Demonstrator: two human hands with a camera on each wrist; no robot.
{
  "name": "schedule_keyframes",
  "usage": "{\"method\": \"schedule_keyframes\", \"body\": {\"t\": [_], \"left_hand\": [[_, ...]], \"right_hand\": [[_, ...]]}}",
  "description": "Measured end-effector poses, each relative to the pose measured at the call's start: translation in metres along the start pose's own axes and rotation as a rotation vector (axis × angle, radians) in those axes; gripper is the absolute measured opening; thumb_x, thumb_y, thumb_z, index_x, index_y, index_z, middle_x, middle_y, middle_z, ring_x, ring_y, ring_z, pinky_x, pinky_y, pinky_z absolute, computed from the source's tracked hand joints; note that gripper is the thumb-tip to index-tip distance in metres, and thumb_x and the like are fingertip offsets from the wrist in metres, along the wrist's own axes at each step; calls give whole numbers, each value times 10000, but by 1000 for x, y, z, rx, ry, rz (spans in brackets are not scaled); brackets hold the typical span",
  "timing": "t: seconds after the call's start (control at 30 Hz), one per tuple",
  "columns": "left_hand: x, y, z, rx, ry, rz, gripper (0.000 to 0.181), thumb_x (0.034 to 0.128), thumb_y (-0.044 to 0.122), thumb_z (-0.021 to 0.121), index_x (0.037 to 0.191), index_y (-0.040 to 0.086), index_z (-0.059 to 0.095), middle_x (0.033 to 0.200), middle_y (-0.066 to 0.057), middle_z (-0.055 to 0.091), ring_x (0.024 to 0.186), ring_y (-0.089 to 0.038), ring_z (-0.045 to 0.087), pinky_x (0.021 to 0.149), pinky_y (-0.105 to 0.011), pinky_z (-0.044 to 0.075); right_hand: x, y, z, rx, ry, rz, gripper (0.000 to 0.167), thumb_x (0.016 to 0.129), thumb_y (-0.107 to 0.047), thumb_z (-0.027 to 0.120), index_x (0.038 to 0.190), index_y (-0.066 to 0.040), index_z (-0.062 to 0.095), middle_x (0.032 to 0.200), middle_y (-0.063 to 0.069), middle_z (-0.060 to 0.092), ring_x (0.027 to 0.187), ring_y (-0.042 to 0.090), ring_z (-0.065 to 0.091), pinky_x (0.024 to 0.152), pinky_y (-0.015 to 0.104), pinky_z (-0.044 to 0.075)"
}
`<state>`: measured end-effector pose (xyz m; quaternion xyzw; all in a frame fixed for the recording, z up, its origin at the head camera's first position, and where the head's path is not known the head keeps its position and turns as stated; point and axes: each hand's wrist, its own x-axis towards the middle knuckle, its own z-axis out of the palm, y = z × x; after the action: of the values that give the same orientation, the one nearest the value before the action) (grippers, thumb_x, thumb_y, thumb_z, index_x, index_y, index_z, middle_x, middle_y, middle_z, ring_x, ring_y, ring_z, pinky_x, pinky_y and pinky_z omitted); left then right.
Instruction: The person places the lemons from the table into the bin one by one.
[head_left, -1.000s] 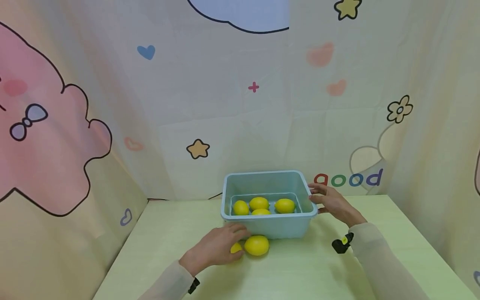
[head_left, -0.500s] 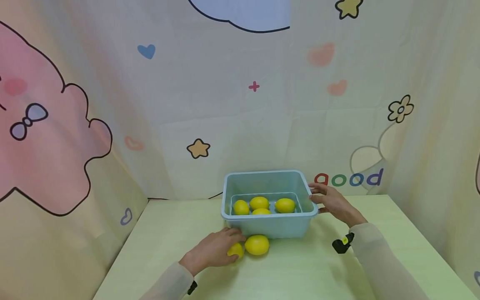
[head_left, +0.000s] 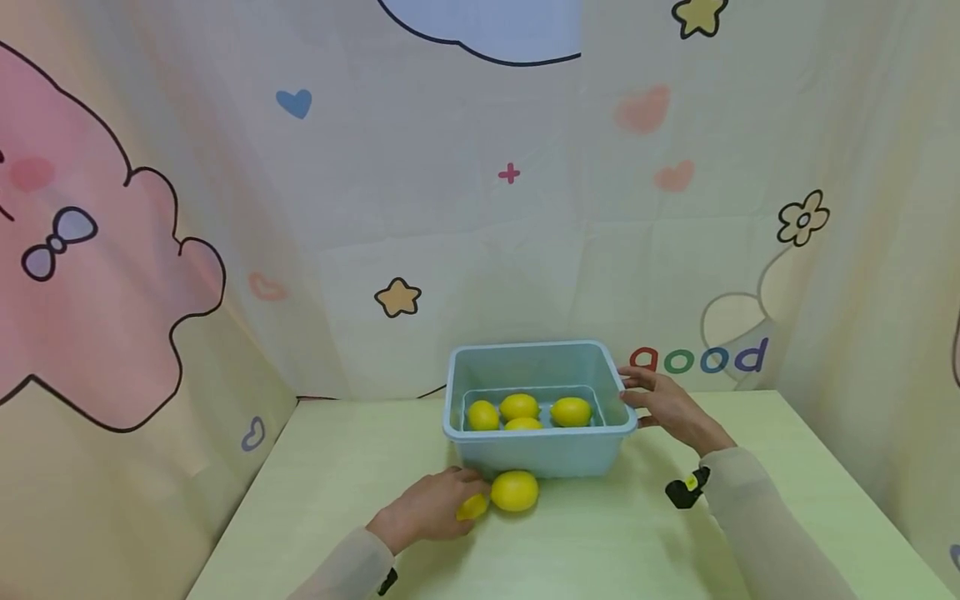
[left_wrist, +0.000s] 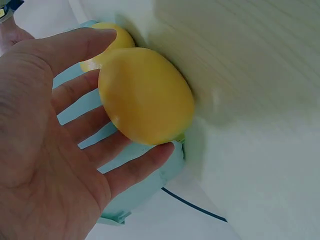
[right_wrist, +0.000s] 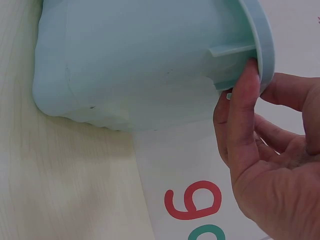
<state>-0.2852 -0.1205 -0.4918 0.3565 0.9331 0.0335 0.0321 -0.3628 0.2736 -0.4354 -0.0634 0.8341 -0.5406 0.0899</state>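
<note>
Against the front of a light blue plastic bin [head_left: 540,454] lie two yellow lemons. My left hand [head_left: 435,504] is at the left lemon [head_left: 472,507], thumb on one side and fingers curled about the other. The left wrist view shows that lemon [left_wrist: 145,95] between thumb and fingertips, with the other lemon [left_wrist: 112,35] behind it. That right lemon [head_left: 514,492] sits just beyond my fingertips on the table. On the bin's right side, my right hand [head_left: 671,408] grips the rim [right_wrist: 265,45], fingers under its lip and thumb on the other side.
Inside the bin are several lemons, among them one lemon [head_left: 572,412] at the right. The pale wood-grain table [head_left: 585,542] ends at a printed cloth backdrop [head_left: 480,250] just behind the bin. Cloth also hangs at both sides.
My left hand has drawn slightly nearer, and its fingers have closed in around the left lemon. My right hand and the bin stay where they were.
</note>
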Motion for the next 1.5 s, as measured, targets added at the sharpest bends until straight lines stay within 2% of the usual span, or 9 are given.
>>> {"method": "schedule_keyframes", "body": {"t": [0.17,0.3,0.53,0.83,1.13,1.27,1.5], "left_hand": [[1,0,-1,29,0,11,456,829,291,767,1262,254,629,1260,51,619,1104,-163,581,904,-311,557],[2,1,1,-5,-27,-16,460,831,295,759,1269,264,623,1255,58,619,1064,-151,580,884,-318,559],[5,1,8,-60,-131,-90,483,820,333,753,1278,302,602,1188,74,599,964,-110,535,876,-330,546],[7,2,15,-33,-150,-90,401,841,329,734,1215,300,591,1091,83,577,883,-96,489,825,-300,533],[6,3,14,-21,-213,-144,382,790,386,752,1133,312,601,965,99,546,801,-86,480,770,-293,516],[4,6,9,-19,-209,-146,338,786,427,756,1067,315,605,902,104,529,750,-85,477,708,-276,484],[-2,8,1,12,-148,-96,286,771,400,765,994,314,609,849,121,524,713,-75,469,661,-281,459]], "right_hand": [[1,0,-2,-3,1,-1,648,988,-214,557,1549,-88,259,1481,233,394,1202,359,541,862,409,592],[2,1,-1,5,2,3,647,989,-212,556,1550,-91,257,1478,229,394,1195,348,544,859,407,592],[2,2,0,12,5,5,641,983,-205,562,1543,-87,272,1459,234,410,1175,341,553,864,403,590],[1,2,0,15,-3,5,644,982,-209,564,1541,-85,271,1460,232,412,1188,357,547,866,403,589],[2,2,-1,9,-3,6,644,982,-217,567,1538,-77,274,1453,235,419,1161,331,567,865,404,591],[2,2,-1,13,-5,7,647,980,-210,571,1538,-76,273,1455,237,414,1164,337,564,860,403,592],[2,1,0,10,0,14,652,979,-214,573,1541,-83,271,1461,237,403,1155,326,559,865,402,591]]}}
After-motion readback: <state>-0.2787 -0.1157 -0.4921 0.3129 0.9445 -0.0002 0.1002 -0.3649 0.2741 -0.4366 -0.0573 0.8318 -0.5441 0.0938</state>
